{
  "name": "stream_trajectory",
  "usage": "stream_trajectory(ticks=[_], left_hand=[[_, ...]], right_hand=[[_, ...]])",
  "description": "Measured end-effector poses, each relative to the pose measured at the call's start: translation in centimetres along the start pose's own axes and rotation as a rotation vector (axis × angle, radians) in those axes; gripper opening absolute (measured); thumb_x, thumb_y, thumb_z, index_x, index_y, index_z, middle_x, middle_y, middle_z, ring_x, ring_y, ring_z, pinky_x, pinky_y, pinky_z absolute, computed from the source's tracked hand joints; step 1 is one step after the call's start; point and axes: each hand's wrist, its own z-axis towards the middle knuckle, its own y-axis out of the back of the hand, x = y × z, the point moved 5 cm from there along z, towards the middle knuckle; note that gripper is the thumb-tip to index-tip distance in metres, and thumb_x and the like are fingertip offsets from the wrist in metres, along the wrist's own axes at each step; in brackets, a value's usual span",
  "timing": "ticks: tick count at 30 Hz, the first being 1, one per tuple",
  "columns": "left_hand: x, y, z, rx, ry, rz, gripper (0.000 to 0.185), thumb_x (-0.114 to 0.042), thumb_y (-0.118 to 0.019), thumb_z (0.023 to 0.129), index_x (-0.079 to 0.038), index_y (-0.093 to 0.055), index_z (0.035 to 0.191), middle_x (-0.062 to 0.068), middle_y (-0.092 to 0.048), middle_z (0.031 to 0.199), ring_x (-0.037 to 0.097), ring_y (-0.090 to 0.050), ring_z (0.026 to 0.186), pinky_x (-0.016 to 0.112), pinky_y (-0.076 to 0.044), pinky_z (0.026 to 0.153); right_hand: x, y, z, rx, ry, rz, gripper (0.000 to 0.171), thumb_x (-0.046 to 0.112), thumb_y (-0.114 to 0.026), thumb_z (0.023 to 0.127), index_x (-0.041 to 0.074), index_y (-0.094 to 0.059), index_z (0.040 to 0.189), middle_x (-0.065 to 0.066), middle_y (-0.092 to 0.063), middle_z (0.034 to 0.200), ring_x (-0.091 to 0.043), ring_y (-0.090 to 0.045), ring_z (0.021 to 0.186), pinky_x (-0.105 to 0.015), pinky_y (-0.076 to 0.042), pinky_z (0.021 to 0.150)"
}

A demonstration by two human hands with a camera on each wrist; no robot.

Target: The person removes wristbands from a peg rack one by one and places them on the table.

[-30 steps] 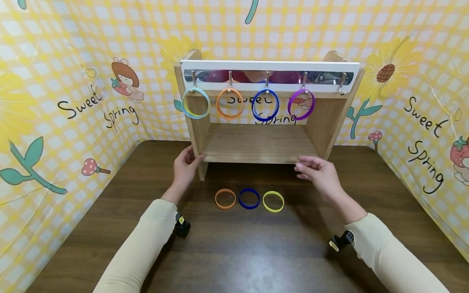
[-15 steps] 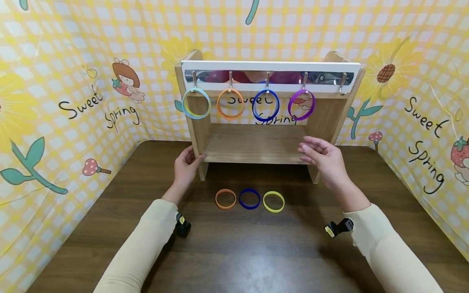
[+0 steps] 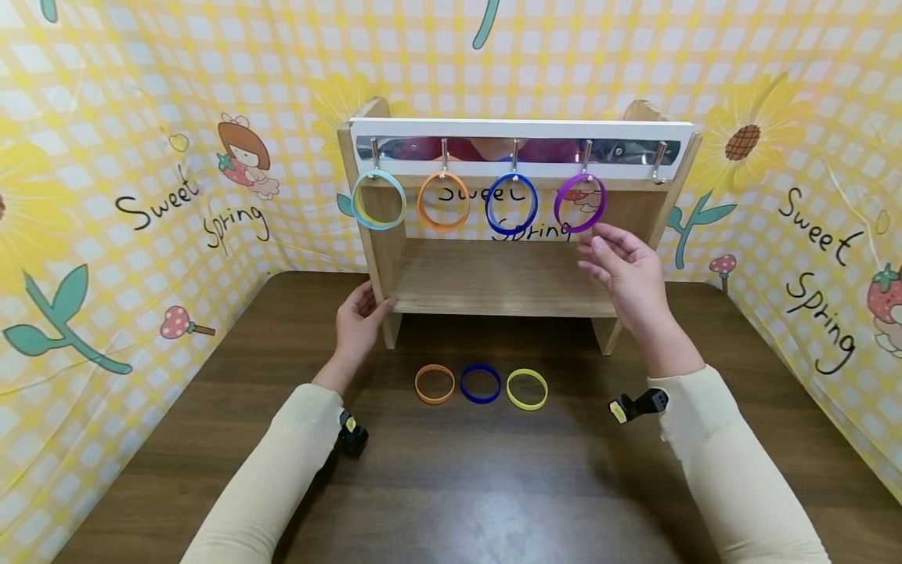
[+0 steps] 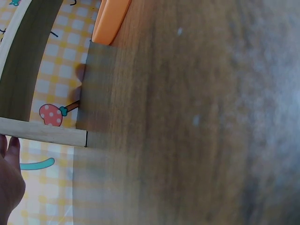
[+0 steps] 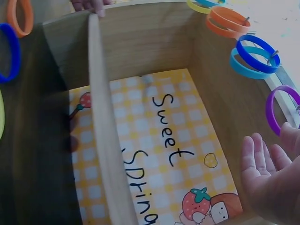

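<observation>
My left hand (image 3: 361, 323) grips the lower left side of a wooden rack (image 3: 500, 301), thumb at the shelf's front edge and fingers round the side panel. Raised in front of the rack's right side, my right hand (image 3: 629, 274) has its fingertips right by the bottom of a purple wristband (image 3: 559, 211). The right wrist view has that hand's fingers (image 5: 253, 157) extended, with the thumb near the purple band. Further left along the hooks hang a blue wristband (image 3: 533, 210), with a light blue one behind it, an orange wristband (image 3: 420, 211) and a light blue wristband (image 3: 403, 205) with yellow.
On the table (image 3: 451, 486) in front of the rack lie an orange band (image 3: 417, 389), a dark blue band (image 3: 463, 391) and a yellow band (image 3: 510, 398) in a row. The rightmost hook (image 3: 658, 164) is on the white rail (image 3: 521, 128). Checkered cloth (image 3: 176, 70) surrounds the table.
My right hand has risen from the shelf's front edge to just under the purple wristband. The left hand stays on the rack, and the bands have not moved.
</observation>
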Motion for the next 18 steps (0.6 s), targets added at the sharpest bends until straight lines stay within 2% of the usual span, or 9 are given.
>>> stream_trajectory(ticks=[5, 11, 18], left_hand=[[-0.01, -0.06, 0.02, -0.001, -0.001, 0.002, 0.042, 0.001, -0.069, 0.089, 0.007, -0.056, 0.129, 0.025, -0.060, 0.124, 0.016, -0.059, 0.104, 0.021, -0.049, 0.084], [0.09, -0.03, 0.06, -0.004, 0.003, 0.001, 0.042, 0.001, -0.069, 0.089, 0.007, -0.056, 0.129, 0.025, -0.060, 0.124, 0.028, -0.057, 0.110, 0.021, -0.049, 0.084], [0.30, 0.01, 0.10, -0.004, -0.009, -0.003, 0.042, 0.002, -0.069, 0.089, 0.007, -0.057, 0.128, 0.026, -0.060, 0.123, 0.034, -0.056, 0.113, 0.021, -0.049, 0.084]], right_hand=[[0.41, -0.49, 0.69, -0.042, -0.007, 0.078, 0.028, 0.007, -0.066, 0.091, -0.002, -0.058, 0.116, -0.011, -0.065, 0.104, -0.021, -0.066, 0.095, -0.029, -0.055, 0.081], [0.63, -0.81, 0.99, -0.052, -0.019, 0.100, 0.038, 0.006, -0.066, 0.091, -0.007, -0.050, 0.124, -0.012, -0.063, 0.105, -0.020, -0.067, 0.092, -0.029, -0.055, 0.081], [0.80, -0.84, 1.16, -0.047, -0.033, 0.107, 0.026, 0.004, -0.065, 0.091, 0.000, -0.058, 0.116, -0.012, -0.064, 0.107, -0.020, -0.066, 0.093, -0.032, -0.054, 0.084]])
